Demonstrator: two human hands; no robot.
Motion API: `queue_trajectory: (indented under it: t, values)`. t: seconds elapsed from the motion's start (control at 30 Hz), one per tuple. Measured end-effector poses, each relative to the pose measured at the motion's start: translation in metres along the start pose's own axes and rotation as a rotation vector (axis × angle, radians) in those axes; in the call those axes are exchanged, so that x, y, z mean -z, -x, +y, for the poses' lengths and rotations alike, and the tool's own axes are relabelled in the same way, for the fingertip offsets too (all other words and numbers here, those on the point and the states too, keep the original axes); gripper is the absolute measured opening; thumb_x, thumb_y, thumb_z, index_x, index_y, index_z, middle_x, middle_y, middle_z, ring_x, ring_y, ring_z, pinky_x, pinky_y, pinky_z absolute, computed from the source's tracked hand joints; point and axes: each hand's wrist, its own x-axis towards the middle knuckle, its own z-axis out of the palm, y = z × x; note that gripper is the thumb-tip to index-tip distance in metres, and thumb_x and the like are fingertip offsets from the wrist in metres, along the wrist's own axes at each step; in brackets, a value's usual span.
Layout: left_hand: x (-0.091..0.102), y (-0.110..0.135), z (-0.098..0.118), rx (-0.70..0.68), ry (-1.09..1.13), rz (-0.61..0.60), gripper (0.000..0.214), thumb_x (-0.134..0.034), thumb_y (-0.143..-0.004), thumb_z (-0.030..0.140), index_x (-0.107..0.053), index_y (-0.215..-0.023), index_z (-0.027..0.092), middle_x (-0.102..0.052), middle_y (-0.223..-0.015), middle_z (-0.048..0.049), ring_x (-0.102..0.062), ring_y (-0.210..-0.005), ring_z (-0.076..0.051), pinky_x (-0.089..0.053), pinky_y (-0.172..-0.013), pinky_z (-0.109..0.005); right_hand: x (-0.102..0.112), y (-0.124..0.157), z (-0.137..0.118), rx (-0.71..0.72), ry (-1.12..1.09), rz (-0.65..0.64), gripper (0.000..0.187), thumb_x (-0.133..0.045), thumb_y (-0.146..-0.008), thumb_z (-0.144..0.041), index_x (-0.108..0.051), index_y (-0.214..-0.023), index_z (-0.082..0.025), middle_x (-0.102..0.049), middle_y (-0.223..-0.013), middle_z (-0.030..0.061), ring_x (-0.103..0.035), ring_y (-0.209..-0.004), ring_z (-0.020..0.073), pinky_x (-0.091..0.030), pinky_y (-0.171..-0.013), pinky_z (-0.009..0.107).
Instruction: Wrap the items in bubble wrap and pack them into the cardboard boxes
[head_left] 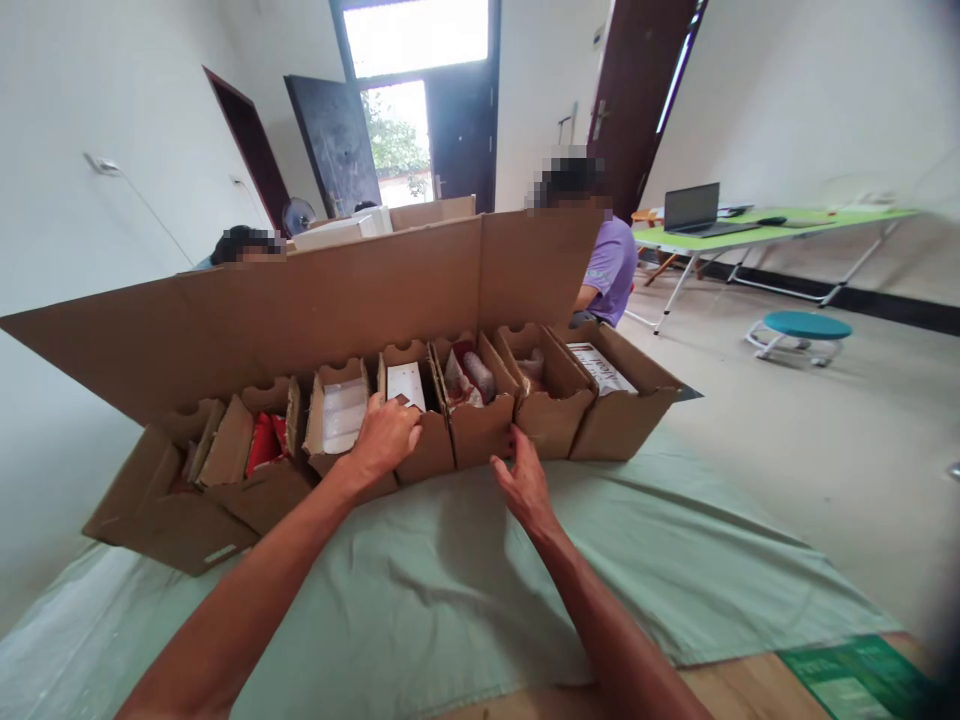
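A row of several brown cardboard bins stands on a pale green cloth (pixel 442 590). My left hand (pixel 386 437) is bent over the low front edge of a middle cardboard bin (pixel 424 450), its fingers curled and partly hidden inside. In that bin stands a white box (pixel 405 383) with small dark dots. Thumb and fingers apart, my right hand (pixel 523 480) is at the front wall of the bin to the right (pixel 480 432), which contains a bubble-wrapped item (pixel 478 375) and something red. Left of my left hand, another bin holds a clear plastic-wrapped white item (pixel 343 415).
A tall cardboard panel (pixel 337 300) rises behind the bins. Red packets (pixel 266 440) lie in a left bin, a printed white box (pixel 600 368) in the rightmost. Beyond are two people, a green table (pixel 817 228) with a laptop (pixel 694 210), and a blue stool (pixel 802 324).
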Motion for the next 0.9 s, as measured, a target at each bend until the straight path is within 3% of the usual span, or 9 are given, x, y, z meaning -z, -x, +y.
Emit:
queue_trajectory:
  t: [0.17,0.3,0.4,0.47,0.57,0.67,0.73,0.9]
  values:
    - [0.002,0.008,0.008,0.019,-0.022,-0.018,0.020,-0.056,-0.097,0.023,-0.074,-0.095,0.015,-0.077,-0.097,-0.0157,-0.069,-0.101,-0.030,-0.040,-0.102,-0.048,0.006,-0.003,-0.002,-0.029,-0.035,-0.063,0.064,-0.057,-0.079,-0.031,-0.051,-0.142,-0.017,-0.069,-0.121,0.0152,-0.068,-0.099,0.0272,-0.056,-0.089,0.046]
    - [-0.001,0.016,0.008,0.018,-0.038,0.014,0.018,-0.058,-0.095,0.022,-0.072,-0.105,0.016,-0.076,-0.106,-0.0153,-0.067,-0.106,-0.032,-0.039,-0.105,-0.051,0.033,0.002,-0.012,0.010,-0.046,-0.078,0.054,-0.057,-0.082,-0.030,-0.057,-0.134,-0.018,-0.070,-0.117,0.0130,-0.069,-0.092,0.0246,-0.056,-0.086,0.043]
    - [-0.007,0.024,0.009,0.017,-0.020,0.053,0.022,-0.060,-0.089,0.014,-0.070,-0.109,0.018,-0.075,-0.109,-0.0143,-0.065,-0.109,-0.032,-0.036,-0.109,-0.052,0.054,0.000,-0.032,0.119,-0.044,-0.106,0.045,-0.054,-0.087,-0.029,-0.060,-0.131,-0.020,-0.071,-0.112,0.0099,-0.068,-0.086,0.0219,-0.055,-0.086,0.039]
    - [-0.010,0.026,0.009,0.019,-0.019,0.058,0.027,-0.056,-0.086,0.008,-0.071,-0.105,0.018,-0.075,-0.108,-0.0149,-0.065,-0.109,-0.032,-0.034,-0.111,-0.054,0.061,-0.010,-0.052,0.168,0.003,-0.157,0.052,-0.052,-0.091,-0.028,-0.053,-0.142,-0.021,-0.073,-0.103,0.0064,-0.068,-0.080,0.0201,-0.053,-0.082,0.035]
    - [-0.011,0.022,0.009,0.012,-0.049,0.042,0.032,-0.050,-0.086,0.005,-0.072,-0.106,0.016,-0.076,-0.107,-0.0170,-0.065,-0.109,-0.033,-0.033,-0.112,-0.056,0.059,-0.034,-0.084,0.183,0.266,-0.274,0.064,-0.054,-0.093,-0.025,-0.039,-0.155,-0.023,-0.076,-0.094,0.0040,-0.071,-0.083,0.0230,-0.050,-0.079,0.034]
    - [-0.010,0.018,0.007,0.033,-0.064,0.009,0.032,-0.049,-0.086,0.006,-0.072,-0.106,0.016,-0.076,-0.105,-0.0169,-0.067,-0.107,-0.034,-0.035,-0.111,-0.058,0.049,-0.056,-0.103,0.158,0.535,-0.388,0.044,-0.056,-0.093,-0.022,-0.060,-0.137,-0.024,-0.078,-0.096,0.0088,-0.073,-0.090,0.0282,-0.049,-0.079,0.035]
    - [-0.010,0.021,0.008,0.046,-0.070,0.018,0.031,-0.050,-0.086,0.007,-0.072,-0.105,0.016,-0.076,-0.105,-0.0169,-0.066,-0.108,-0.034,-0.035,-0.112,-0.058,0.043,-0.063,-0.106,0.164,0.574,-0.412,0.029,-0.054,-0.095,-0.022,-0.070,-0.118,-0.025,-0.078,-0.098,0.0107,-0.073,-0.092,0.0289,-0.049,-0.078,0.035]
    - [-0.013,0.051,0.026,0.095,-0.003,0.333,0.041,-0.055,-0.092,0.018,-0.062,-0.132,0.014,-0.060,-0.140,-0.0212,-0.046,-0.141,-0.038,-0.030,-0.120,-0.058,0.039,-0.058,-0.099,0.211,0.550,-0.414,0.024,-0.052,-0.097,-0.022,-0.072,-0.111,-0.026,-0.079,-0.101,0.0088,-0.073,-0.096,0.0265,-0.049,-0.080,0.033]
